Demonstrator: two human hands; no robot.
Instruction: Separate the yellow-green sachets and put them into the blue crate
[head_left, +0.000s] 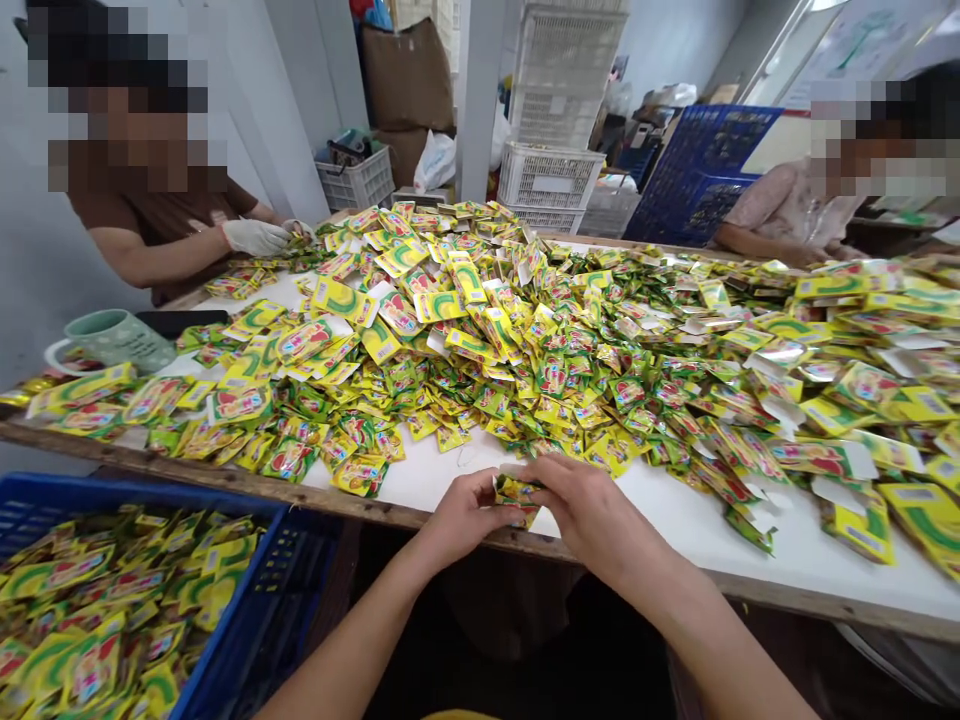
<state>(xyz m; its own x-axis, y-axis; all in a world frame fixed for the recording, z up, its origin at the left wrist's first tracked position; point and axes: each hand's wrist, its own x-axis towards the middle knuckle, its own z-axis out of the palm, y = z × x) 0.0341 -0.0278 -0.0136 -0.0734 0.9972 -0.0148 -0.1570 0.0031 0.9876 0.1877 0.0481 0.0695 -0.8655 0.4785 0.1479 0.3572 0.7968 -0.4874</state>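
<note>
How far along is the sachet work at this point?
Done: the blue crate at lower left is already well filled with sachets. In hand: the left hand and right hand pinch a small bundle of sachets at the table edge. Left: a large loose pile covers most of the table, so most of the job seems to remain.

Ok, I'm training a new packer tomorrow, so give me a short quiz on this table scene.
1. True or false: the left hand and the right hand together hold a packet at the table edge.
2. What sits lower left, beside the table? A) blue crate of packets B) red bucket C) wooden stool
3. Fill in: the mug at the table's left end is pale ____.
Key: 1 true; 2 A; 3 green.
</note>
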